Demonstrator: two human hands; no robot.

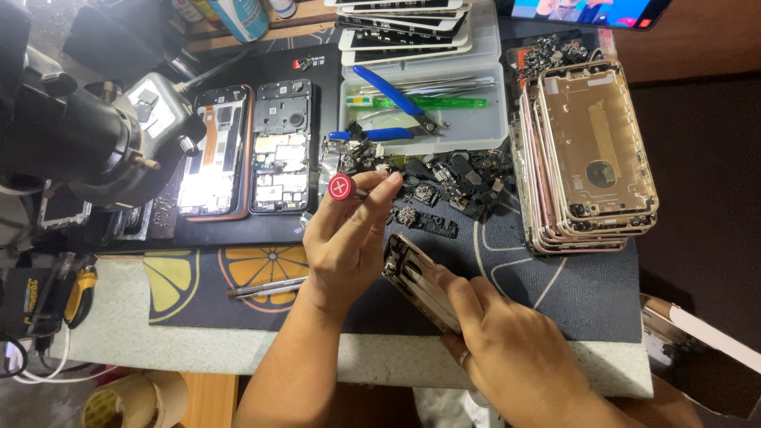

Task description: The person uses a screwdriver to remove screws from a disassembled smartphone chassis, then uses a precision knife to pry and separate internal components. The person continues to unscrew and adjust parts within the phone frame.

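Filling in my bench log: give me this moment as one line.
left hand: holds red-capped screwdriver | right hand: holds tilted phone housing | behind: housing stack, loose parts pile

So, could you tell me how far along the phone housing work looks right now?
Done: a stack of gold housings sits stripped beside a pile of removed parts. In hand: the left hand turns a red-capped screwdriver on the housing the right hand grips. Left: that housing.
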